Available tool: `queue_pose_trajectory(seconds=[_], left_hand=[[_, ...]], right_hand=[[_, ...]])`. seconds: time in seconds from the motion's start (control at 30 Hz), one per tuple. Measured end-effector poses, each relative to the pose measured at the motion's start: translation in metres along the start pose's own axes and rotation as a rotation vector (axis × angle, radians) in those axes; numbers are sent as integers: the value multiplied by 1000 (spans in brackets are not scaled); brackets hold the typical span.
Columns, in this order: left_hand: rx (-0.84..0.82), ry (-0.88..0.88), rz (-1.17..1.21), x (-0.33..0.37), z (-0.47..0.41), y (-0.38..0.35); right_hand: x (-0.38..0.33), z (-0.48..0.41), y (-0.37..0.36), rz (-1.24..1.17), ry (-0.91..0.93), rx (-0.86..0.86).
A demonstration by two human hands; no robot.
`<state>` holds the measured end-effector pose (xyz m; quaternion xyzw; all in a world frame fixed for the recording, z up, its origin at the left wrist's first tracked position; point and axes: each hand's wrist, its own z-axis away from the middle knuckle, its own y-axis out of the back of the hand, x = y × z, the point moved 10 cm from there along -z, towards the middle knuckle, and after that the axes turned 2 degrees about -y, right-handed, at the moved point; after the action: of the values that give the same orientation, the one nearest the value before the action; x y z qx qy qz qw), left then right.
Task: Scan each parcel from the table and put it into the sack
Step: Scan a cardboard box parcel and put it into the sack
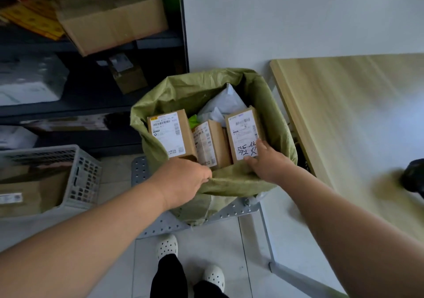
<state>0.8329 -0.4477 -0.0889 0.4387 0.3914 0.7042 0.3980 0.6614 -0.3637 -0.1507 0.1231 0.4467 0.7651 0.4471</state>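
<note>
A green woven sack (183,91) stands open on a grey perforated metal stand (146,171). Inside it stand three brown cardboard parcels with white labels: a left one (168,134), a middle one (210,143) and a right one (244,132). A white poly mailer (226,104) lies behind them. My left hand (183,180) grips the sack's near rim at the foot of the left parcel. My right hand (268,160) holds the right parcel by its lower end, thumb on the label.
A light wooden table (344,104) sits to the right, with a dark blurred object (413,176) at its near edge. Dark shelving (91,45) with boxes fills the left. A grey plastic crate (75,176) of parcels stands on the floor at left.
</note>
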Motion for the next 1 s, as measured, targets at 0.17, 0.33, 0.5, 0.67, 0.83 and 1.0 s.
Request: queue_pose_trajectory(seconds=[0.17,0.33,0.5,0.67,0.83,1.0], left_hand=[[456,114,188,-29,18,55],[712,498,93,-130,33,115],[356,752,176,-215,4,101],[222,741,200,-239,-38,92],[151,726,211,-254,-58,76],[524,580,221,-258,-47,103]], right_hand=[[-49,18,18,88,90,176],[-127,20,17,82,268,209],[-189,-3,-7,85,387,111],[-222,-35,-38,171,435,30],[-220,-54,-65,282,422,-6],[-207,-65,-86,274,339,-88]])
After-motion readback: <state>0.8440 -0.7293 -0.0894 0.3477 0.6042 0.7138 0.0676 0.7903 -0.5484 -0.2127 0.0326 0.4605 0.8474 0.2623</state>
